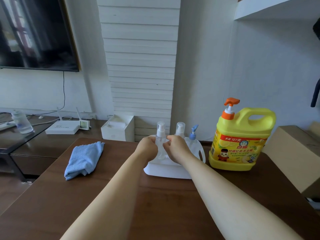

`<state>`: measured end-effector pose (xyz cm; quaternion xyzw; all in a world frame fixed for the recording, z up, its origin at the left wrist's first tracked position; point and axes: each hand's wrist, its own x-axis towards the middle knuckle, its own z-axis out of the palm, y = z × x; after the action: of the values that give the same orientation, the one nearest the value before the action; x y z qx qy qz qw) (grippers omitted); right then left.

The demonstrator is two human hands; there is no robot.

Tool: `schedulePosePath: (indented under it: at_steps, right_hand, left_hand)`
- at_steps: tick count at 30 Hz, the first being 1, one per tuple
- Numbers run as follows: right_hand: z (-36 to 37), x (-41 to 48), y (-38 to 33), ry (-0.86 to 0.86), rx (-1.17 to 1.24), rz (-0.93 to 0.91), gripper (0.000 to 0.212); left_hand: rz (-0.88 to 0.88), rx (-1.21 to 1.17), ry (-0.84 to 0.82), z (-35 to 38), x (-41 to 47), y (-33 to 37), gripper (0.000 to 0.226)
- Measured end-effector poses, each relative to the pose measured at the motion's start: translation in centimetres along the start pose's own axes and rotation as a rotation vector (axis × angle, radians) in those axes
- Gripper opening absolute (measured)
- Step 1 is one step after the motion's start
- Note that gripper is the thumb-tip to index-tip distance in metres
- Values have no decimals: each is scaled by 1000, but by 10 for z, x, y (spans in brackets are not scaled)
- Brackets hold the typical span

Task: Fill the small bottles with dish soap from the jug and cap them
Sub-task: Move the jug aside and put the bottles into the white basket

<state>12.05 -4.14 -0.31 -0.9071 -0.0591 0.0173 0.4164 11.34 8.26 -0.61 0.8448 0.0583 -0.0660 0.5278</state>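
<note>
On my feed the jug (239,141) reads "127" and 白猫, at 3 o'clock from the tray (166,171). Three small ones stand in it: left clear bottle (160,134), middle clear bottle (180,129), blue-pump bottle (192,137). Both arms are stretched out, left hand (148,148) and right hand (175,148) curled round the left clear bottle. One cloth (84,158) at 9 o'clock.

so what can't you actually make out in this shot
Head view:
Fill level of the front clear bottle: its lower body covered by the left hand and right hand gripping it.
Body of the second clear bottle: hidden behind the right hand.
Small print on the yellow jug: too small to read.
Far side of the cardboard box: cut off by the frame's right edge.
</note>
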Motion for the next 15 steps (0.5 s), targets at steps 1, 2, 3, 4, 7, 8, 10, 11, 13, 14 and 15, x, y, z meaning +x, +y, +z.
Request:
schedulePosePath:
  at_steps: [1, 2, 3, 4, 7, 8, 10, 11, 13, 14, 15]
  right_hand:
    - [0, 0, 0, 0, -4, -2, 20]
    - [0, 0, -1, 1, -8, -2, 20]
    - [0, 0, -1, 6, -11, -2, 21]
    - [1, 0, 0, 10, -11, 0, 25]
    - [2, 2, 1, 25, -23, 0, 28]
    - [3, 2, 2, 28, -24, 0, 28]
    - [4, 2, 3, 34, -12, -1, 29]
    - [4, 1, 4, 37, -6, -2, 30]
    - [4, 1, 5, 34, 13, -5, 26]
    - [4, 1, 5, 28, 24, -5, 21]
    - [4, 1, 5, 21, 30, -4, 15]
  left_hand:
    - [-3, -1, 3, 0, 1, 0, 51]
    - [-4, -1, 7, 0, 1, 0, 50]
    - [-4, 0, 6, 0, 2, 1, 50]
    - [-2, 0, 4, 0, 2, 0, 50]
    - [4, 4, -17, 1, 4, 0, 50]
    - [7, 7, -19, 1, 5, -1, 50]
    - [5, 4, -13, 1, 6, -2, 51]
    - [1, 4, -9, 1, 6, -2, 51]
    - [-4, 4, -3, 1, 7, -3, 49]
    - [-4, 5, -2, 1, 7, -4, 49]
    - [-5, 6, 0, 1, 6, -3, 49]
